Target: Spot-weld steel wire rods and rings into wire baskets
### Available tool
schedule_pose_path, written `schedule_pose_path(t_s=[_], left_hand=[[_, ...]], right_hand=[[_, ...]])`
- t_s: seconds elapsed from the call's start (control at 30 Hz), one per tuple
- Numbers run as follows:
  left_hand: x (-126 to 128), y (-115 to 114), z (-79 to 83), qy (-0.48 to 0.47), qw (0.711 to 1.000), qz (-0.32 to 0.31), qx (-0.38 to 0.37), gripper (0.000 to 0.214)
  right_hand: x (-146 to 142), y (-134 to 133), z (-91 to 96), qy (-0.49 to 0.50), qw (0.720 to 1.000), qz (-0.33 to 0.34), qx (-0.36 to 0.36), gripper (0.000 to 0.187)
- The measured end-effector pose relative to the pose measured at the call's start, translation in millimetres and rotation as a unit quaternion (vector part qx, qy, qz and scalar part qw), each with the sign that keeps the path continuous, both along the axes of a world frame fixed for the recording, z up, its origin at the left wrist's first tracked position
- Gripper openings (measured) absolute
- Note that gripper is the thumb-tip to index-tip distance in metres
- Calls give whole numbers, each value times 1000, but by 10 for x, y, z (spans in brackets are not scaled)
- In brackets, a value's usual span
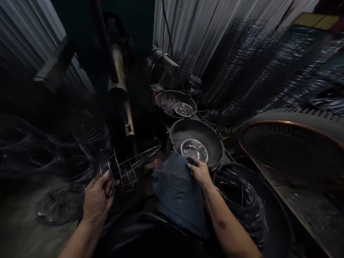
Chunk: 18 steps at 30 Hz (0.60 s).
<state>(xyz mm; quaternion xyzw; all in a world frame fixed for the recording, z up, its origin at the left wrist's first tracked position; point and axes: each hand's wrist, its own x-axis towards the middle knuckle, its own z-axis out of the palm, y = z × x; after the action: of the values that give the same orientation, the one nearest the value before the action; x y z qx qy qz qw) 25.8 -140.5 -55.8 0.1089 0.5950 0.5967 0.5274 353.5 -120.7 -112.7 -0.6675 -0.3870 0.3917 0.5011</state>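
Note:
My left hand (98,195) is closed on a wire frame (126,166) made of thin rings and straight rods, holding it at its ring end at the lower left. My right hand (198,171) reaches to the rim of a small shiny metal bowl (194,149) that sits inside a large dark pan (197,141). Its fingers are curled at the bowl's near edge; what they pinch is too small to make out. My knee in blue jeans (176,190) lies between both hands.
A second dark pan (176,104) with small shiny dishes sits farther back. Bundles of wire (239,200) fill a round tub at the right. A large fan guard (292,143) lies on the far right. Stacked wire grilles (255,64) lean on the corrugated wall.

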Motion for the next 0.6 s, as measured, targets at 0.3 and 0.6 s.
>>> schedule_pose_path(t_s=[0.3,0.6], left_hand=[[-175,-69,-55,-25,999,-4,41,23],[-119,-32,20,-20,998,-2,58,24]], right_hand=[[-47,-148,296,-97,994,22,-47,14],[-1302,242,572,287,936,173,-109,31]])
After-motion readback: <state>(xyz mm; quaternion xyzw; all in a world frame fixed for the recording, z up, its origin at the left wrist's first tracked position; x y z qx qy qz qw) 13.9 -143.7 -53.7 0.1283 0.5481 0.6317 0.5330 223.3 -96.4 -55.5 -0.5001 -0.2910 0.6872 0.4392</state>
